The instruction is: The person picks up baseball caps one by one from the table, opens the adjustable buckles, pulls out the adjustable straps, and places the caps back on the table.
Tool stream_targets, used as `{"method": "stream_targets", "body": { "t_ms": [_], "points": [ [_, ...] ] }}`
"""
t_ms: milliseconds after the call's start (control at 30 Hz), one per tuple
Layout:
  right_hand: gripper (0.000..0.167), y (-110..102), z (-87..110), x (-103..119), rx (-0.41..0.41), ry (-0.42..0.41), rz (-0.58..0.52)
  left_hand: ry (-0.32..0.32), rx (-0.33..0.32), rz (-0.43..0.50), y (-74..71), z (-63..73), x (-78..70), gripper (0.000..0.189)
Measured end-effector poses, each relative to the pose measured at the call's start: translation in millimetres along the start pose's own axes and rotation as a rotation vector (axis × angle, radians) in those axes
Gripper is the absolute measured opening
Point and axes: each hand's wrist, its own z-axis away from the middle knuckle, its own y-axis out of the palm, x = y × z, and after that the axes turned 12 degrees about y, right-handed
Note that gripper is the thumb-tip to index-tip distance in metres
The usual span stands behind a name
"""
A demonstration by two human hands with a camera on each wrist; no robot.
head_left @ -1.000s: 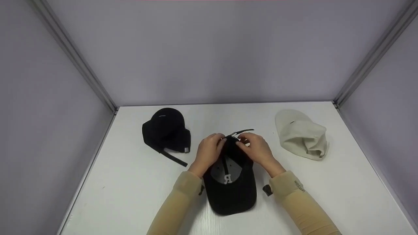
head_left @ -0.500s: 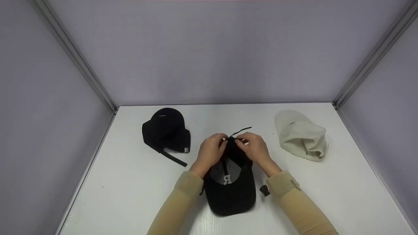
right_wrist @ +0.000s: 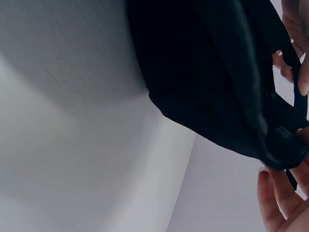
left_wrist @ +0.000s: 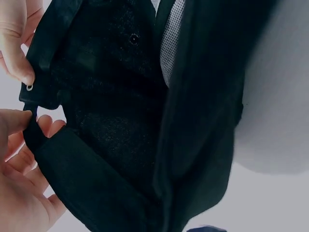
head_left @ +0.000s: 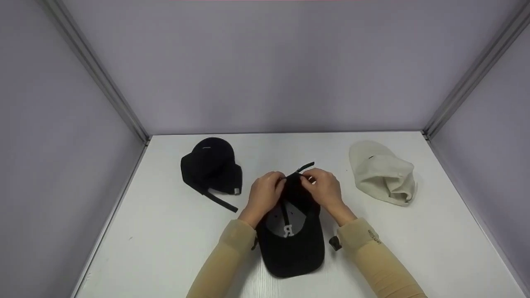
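Note:
A black baseball cap (head_left: 292, 258) lies inside up, brim toward me, with a backwards white letter R showing inside its crown. My left hand (head_left: 264, 192) pinches the narrow black strap (left_wrist: 33, 133) at the cap's back between thumb and fingers. Opposite it, my right hand (head_left: 325, 188) pinches the other back corner, where a small metal eyelet (left_wrist: 30, 88) sits by the thumb. Between the hands is the cap's back opening. The strap's free end (head_left: 306, 166) sticks out beyond my right fingers. The buckle is hidden.
Another black cap (head_left: 211, 165) lies at the back left of the white table (head_left: 165, 256), its strap hanging loose beside a metal clasp (head_left: 237, 191). A cream cap (head_left: 383, 171) lies at the back right. Grey panels (head_left: 285, 70) wall the table at the back and sides.
The strap's free end beyond the right hand looks shorter and has drawn slightly leftward. Both hands keep hold of the cap, which has shifted slightly toward me. The other caps stay put.

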Motion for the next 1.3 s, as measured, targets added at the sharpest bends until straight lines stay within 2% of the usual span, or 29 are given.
{"method": "stream_targets", "body": {
  "t_ms": [333, 533, 667, 833, 933, 1067, 1200, 1300],
  "points": [
    [0.005, -2.6, -1.4, -2.9, -0.047, 0.021, -0.010, -0.004, -0.034, 0.013, -7.1, 5.1, 3.6, 0.006],
    [0.005, -2.9, 0.0, 1.7, -0.037, -0.005, -0.013, 0.014, -0.030, -0.042, -6.6, 4.6, 2.6, 0.013],
    [0.005, -2.9, 0.7, 1.0, -0.073, 0.002, 0.004, 0.005, -0.064, -0.052, -6.6, 4.7, 3.6, 0.012],
    [0.005, -3.3, 0.8, -2.9, -0.114, 0.040, 0.001, -0.086, -0.123, 0.055, -9.9, 3.1, 8.0, 0.011],
    [0.005, -3.1, 1.2, -4.2, -0.105, 0.064, -0.012, -0.144, -0.154, 0.152, -12.4, 2.9, 12.2, 0.013],
    [0.005, -2.7, 1.7, -5.5, -0.086, 0.089, -0.033, -0.180, -0.181, 0.278, -14.1, 4.5, 18.0, 0.015],
    [0.005, -2.2, 1.4, -7.4, -0.061, 0.101, -0.058, -0.193, -0.159, 0.334, -15.3, 8.5, 23.5, 0.015],
    [0.005, -1.8, 1.4, -9.5, -0.043, 0.110, -0.079, -0.206, -0.088, 0.349, -16.1, 13.9, 27.6, 0.017]
  ]
}}
